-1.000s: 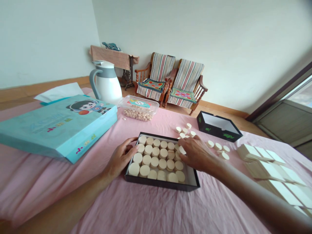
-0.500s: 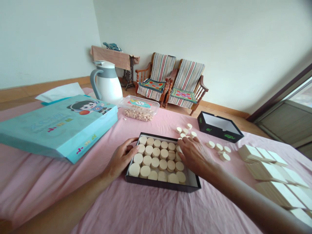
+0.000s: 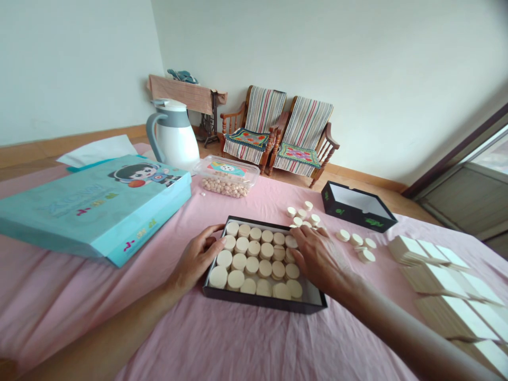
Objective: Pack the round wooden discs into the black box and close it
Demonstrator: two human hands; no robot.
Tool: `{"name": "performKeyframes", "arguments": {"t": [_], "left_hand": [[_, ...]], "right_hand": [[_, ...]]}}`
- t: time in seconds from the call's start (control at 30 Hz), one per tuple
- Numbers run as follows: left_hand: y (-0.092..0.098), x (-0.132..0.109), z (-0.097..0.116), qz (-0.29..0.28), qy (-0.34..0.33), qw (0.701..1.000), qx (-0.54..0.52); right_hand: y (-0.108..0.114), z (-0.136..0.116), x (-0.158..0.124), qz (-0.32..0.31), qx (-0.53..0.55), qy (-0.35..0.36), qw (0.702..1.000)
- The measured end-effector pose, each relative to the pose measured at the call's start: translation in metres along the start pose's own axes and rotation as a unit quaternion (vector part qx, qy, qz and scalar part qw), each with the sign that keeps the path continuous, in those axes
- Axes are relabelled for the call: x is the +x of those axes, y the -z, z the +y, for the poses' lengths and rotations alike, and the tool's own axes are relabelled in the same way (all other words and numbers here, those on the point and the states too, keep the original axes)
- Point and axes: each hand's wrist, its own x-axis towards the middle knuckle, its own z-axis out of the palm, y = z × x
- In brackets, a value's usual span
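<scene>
Black tray (image 3: 264,301) lies mid-cloth, near the front edge of the pink cloth (image 3: 119,328); wooden discs (image 3: 252,264) stand in it, flat, in close rows. Hands apart, on opposite sides of the tray. Left hand (image 3: 194,259) open, curled over the left wall, fingertips against the end discs. Right hand (image 3: 319,259) over the far right corner, fingers on the discs there; view poor, a held disc possibly hidden beneath them. Even, light pressure from both sides suits close packing. Loose discs (image 3: 304,213) lie just past that corner, more (image 3: 355,238) beside a black box (image 3: 359,221). Stacked boxes (image 3: 444,296) along right edge. Blue box (image 3: 87,211), plastic tub of beads (image 3: 224,177), white jug (image 3: 174,137) toward far left.
</scene>
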Motion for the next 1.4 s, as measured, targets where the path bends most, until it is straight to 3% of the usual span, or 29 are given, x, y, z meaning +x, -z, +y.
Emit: {"name": "performKeyframes", "arguments": {"t": [0.53,0.73,0.97,1.2,1.4], "left_hand": [[0.0,0.0,0.002,-0.001,0.001,1.0,-0.011],[-0.001,-0.001,0.003,0.003,0.009,1.0,-0.022],[0.0,0.0,0.001,0.001,0.009,1.0,-0.023],[0.0,-0.001,0.003,0.004,0.005,1.0,-0.011],[-0.001,-0.002,0.004,0.003,0.009,1.0,-0.015]], "right_hand": [[-0.004,0.001,0.008,-0.014,0.022,-0.032,0.999],[0.0,-0.004,0.002,0.025,0.107,-0.007,0.994],[-0.007,-0.019,0.0,0.021,0.166,0.018,0.986],[-0.004,0.007,0.0,0.038,0.171,-0.019,0.984],[0.006,0.014,-0.007,-0.022,0.114,0.024,0.993]]}}
